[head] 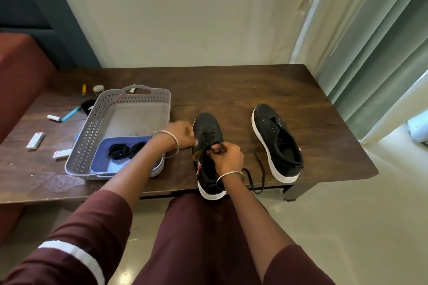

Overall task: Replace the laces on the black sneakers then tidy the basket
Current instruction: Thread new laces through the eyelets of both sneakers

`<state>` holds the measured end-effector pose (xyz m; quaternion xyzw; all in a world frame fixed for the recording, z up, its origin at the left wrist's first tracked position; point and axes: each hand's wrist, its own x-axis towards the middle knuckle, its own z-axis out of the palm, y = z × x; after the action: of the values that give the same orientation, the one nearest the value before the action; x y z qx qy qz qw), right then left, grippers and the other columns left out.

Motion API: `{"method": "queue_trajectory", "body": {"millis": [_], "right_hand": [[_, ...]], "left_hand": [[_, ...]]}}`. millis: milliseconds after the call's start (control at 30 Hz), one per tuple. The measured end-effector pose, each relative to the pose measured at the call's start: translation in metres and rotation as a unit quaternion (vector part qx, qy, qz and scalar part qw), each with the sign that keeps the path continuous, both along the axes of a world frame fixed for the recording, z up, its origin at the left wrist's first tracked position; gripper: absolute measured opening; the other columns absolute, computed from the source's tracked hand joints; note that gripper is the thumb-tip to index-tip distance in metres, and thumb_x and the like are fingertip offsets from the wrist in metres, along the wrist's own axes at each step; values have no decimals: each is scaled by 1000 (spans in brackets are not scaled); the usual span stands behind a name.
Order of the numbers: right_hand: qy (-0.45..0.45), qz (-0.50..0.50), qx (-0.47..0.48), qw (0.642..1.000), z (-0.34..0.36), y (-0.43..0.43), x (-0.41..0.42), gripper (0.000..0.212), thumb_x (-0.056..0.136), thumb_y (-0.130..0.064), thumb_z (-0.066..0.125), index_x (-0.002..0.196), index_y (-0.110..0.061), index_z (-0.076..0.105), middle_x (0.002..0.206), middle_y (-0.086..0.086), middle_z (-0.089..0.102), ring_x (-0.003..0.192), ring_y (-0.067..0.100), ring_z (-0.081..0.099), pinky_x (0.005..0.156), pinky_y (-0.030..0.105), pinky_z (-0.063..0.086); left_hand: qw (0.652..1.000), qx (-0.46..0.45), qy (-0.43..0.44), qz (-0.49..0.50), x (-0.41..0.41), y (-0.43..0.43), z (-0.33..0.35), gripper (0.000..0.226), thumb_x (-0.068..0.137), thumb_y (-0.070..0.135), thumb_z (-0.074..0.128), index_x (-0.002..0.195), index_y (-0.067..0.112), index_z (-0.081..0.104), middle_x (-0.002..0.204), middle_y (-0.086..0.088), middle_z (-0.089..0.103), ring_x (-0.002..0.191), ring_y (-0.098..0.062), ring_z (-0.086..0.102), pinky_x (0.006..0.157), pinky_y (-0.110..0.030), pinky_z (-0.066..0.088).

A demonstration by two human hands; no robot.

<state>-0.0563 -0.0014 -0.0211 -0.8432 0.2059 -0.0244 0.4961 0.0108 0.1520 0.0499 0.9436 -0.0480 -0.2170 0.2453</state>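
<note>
Two black sneakers with white soles stand on the dark wooden table [254,85]. The left sneaker [207,125] has a black lace crossed through its front eyelets. My right hand [228,157] pinches the lace over the sneaker's tongue. The lace's free end [258,172] trails over the table's front edge. My left hand [181,133] is at the sneaker's left side, fingers curled on the lace there. The right sneaker [275,139] stands unlaced. A grey perforated basket [129,104] stands to the left and holds a blue tray [102,162] with coiled black laces [122,150].
Small items lie on the table left of the basket: a white tube with a teal cap [61,117], a black round lid [88,105], white packets [36,140], a yellow stick [83,90]. A red sofa [20,71] stands left. Curtains [370,41] hang right.
</note>
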Motion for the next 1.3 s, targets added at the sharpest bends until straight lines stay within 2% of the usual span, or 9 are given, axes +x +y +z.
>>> {"method": "queue_trajectory", "body": {"millis": [133, 267, 333, 500, 567, 667, 833, 1100, 1300], "right_hand": [[-2, 0, -1, 1000, -1, 2, 0, 24, 73, -23, 85, 68, -28, 63, 74, -5, 71, 78, 20, 69, 74, 35, 56], [-1, -4, 0, 1000, -1, 3, 0, 22, 75, -20, 82, 66, -29, 64, 66, -8, 68, 73, 17, 69, 75, 37, 57], [-7, -3, 8, 1000, 0, 3, -1, 20, 75, -20, 84, 68, -27, 66, 62, -11, 64, 66, 12, 65, 74, 35, 57], [-13, 2, 7, 1000, -1, 4, -2, 24, 72, -17, 84, 68, -27, 63, 62, -9, 64, 63, 11, 65, 75, 34, 58], [-10, 9, -4, 1000, -2, 3, -2, 21, 72, -16, 83, 73, -23, 63, 65, -7, 64, 67, 14, 65, 74, 32, 56], [-17, 21, -51, 998, -1, 0, -4, 24, 71, -18, 82, 85, -18, 63, 82, -2, 63, 76, 14, 59, 68, 25, 46], [-71, 46, -130, 988, -2, 1, -9, 25, 71, -19, 77, 93, -14, 65, 90, -1, 59, 82, 17, 56, 69, 28, 45], [-146, 65, -207, 965, -4, -1, -16, 24, 80, -10, 66, 103, -13, 68, 95, 4, 65, 89, 23, 55, 76, 34, 46], [-157, 102, -154, 970, -5, -10, -13, 25, 85, -21, 62, 109, -17, 68, 94, 0, 60, 89, 17, 53, 76, 29, 45]], "left_hand": [[991, 96, -8, -96, -6, -1, -6, 14, 89, 36, 70, 91, 23, 76, 98, 2, 71, 92, -19, 64, 82, -30, 49], [989, -150, 8, 15, 0, -2, 24, 19, 93, 26, 67, 75, 24, 74, 70, 14, 68, 72, -5, 61, 75, -26, 49], [960, -270, 37, 69, 3, -1, 46, 27, 99, 22, 57, 74, 17, 67, 57, 13, 59, 54, -7, 48, 53, -22, 39], [800, -538, 133, 228, -3, -10, 59, 38, 99, 17, 46, 62, 16, 38, 50, 0, 44, 43, -15, 46, 55, -26, 54], [839, -472, 118, 243, -4, -13, 39, 37, 97, 20, 51, 63, 18, 36, 45, 5, 32, 35, -9, 28, 40, -21, 39], [984, -149, -60, 73, -1, -10, 7, 28, 86, 24, 71, 73, 17, 48, 59, 5, 46, 51, -12, 43, 49, -25, 35], [981, 89, -119, -126, -8, -13, -12, 20, 86, 31, 71, 105, 32, 65, 88, 8, 61, 87, -19, 63, 72, -29, 47], [972, 116, -174, -103, -17, -15, -28, 16, 99, 35, 53, 101, 29, 68, 103, 0, 70, 93, -25, 65, 80, -38, 54], [976, 3, -194, -101, -28, -13, -42, 24, 88, 9, 58, 111, 17, 56, 95, -7, 69, 92, -32, 63, 73, -39, 50]]}}
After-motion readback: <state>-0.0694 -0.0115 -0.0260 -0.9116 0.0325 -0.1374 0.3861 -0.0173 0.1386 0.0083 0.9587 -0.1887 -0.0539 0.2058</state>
